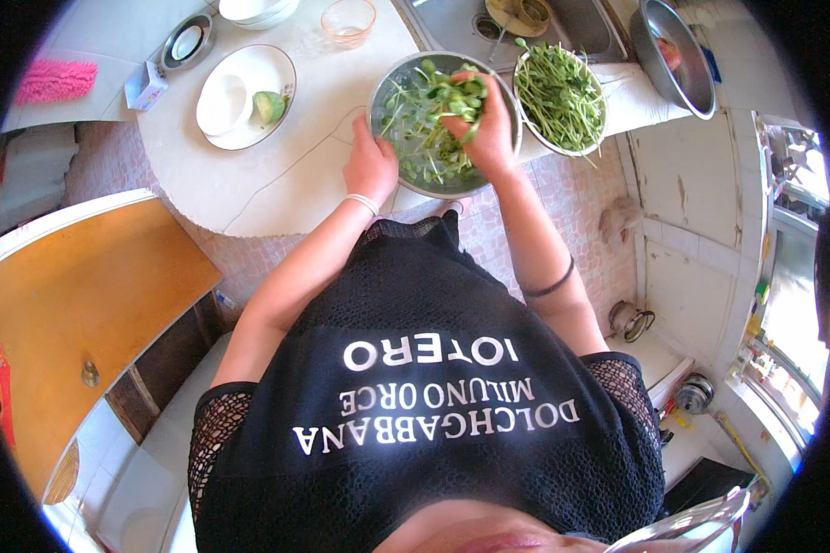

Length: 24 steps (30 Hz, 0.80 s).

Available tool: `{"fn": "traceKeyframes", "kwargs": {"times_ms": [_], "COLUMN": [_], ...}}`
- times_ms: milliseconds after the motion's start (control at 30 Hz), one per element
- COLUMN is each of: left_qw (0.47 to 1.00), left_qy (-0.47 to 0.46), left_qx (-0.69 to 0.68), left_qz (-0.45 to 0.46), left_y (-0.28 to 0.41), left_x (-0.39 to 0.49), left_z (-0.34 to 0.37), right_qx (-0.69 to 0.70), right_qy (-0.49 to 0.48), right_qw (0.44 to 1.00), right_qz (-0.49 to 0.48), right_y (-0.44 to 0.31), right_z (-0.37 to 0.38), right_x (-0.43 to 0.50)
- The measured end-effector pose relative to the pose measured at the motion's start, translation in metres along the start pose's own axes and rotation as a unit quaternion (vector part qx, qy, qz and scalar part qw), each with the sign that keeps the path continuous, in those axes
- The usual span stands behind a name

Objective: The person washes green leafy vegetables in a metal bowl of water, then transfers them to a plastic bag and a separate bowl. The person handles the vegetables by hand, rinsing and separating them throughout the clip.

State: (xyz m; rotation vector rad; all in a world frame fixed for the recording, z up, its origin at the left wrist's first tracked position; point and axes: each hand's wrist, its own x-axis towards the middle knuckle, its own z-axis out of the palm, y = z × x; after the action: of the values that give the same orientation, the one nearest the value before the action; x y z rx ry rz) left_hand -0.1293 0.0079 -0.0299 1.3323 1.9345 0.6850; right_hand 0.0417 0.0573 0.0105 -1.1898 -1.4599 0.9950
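Note:
A round metal basin (449, 191) holds water with loose green sprouts (425, 148) floating in it. My left hand (372, 160) grips the basin's left rim, thumb on the upper side. Over the basin's right half, my right hand (487, 128) is closed around a bunch of leafy sprouts (462, 97). Just right of the basin, a white-rimmed bowl (520, 110) is heaped with more green sprouts (560, 97), their stems poking over its edge.
On the left of the table (283, 200) lie a plate (232, 142) with a white bowl (223, 104) and a piece of green vegetable (268, 107). A clear glass bowl (348, 24) stands behind. Beyond the basin is a sink (449, 27); a large metal basin (688, 76) is at right.

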Motion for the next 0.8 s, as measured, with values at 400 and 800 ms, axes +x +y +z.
{"fn": "traceKeyframes", "kwargs": {"times_ms": [400,800], "left_qw": [0.999,1.0], "left_qy": [-0.016,-0.006], "left_qx": [0.03,0.007], "left_qz": [-0.009,0.005], "left_y": [0.0,-0.004], "left_x": [0.001,0.001], "left_z": [-0.002,0.001], "right_qx": [-0.04,0.142], "right_qy": [0.112,0.166], "right_qw": [0.993,0.976], "right_qz": [-0.014,0.01], "right_y": [-0.03,-0.036], "right_z": [0.005,-0.003], "right_x": [-0.004,0.0]}}
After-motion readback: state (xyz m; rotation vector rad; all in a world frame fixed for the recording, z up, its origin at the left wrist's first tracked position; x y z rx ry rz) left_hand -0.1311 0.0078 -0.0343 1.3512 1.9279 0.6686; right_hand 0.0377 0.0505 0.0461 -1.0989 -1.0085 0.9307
